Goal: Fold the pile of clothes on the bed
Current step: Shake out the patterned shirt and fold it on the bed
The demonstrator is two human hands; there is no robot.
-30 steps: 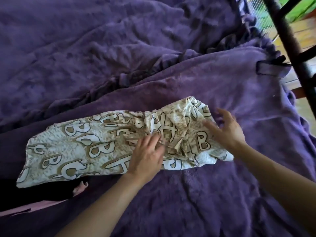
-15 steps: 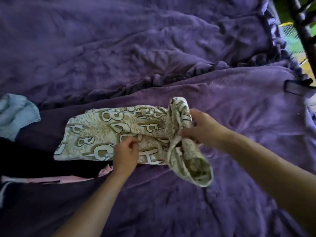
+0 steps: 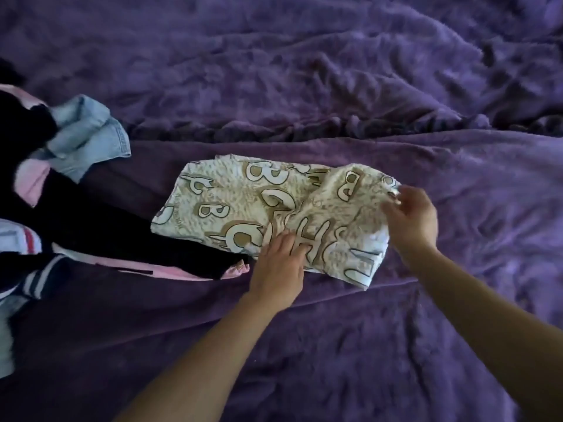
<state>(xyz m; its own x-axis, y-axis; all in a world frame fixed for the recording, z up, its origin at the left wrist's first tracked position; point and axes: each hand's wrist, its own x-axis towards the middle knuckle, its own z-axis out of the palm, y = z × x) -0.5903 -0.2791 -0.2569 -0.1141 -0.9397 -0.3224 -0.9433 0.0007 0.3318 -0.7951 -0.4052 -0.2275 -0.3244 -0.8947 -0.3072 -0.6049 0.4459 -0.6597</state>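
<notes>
A cream letter-printed garment (image 3: 231,205) lies partly folded mid-scene on the purple fleece blanket (image 3: 396,345). The left hand (image 3: 278,263) presses flat on its near edge. The right hand (image 3: 411,217) pinches its right edge, with the fingertips blurred. At the left, the pile of black, pink and denim clothes (image 3: 106,226) is cut off by the frame.

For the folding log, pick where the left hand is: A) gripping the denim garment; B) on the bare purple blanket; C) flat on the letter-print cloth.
C: the left hand lies with straight fingers on the near edge of the letter-print cloth.
</notes>
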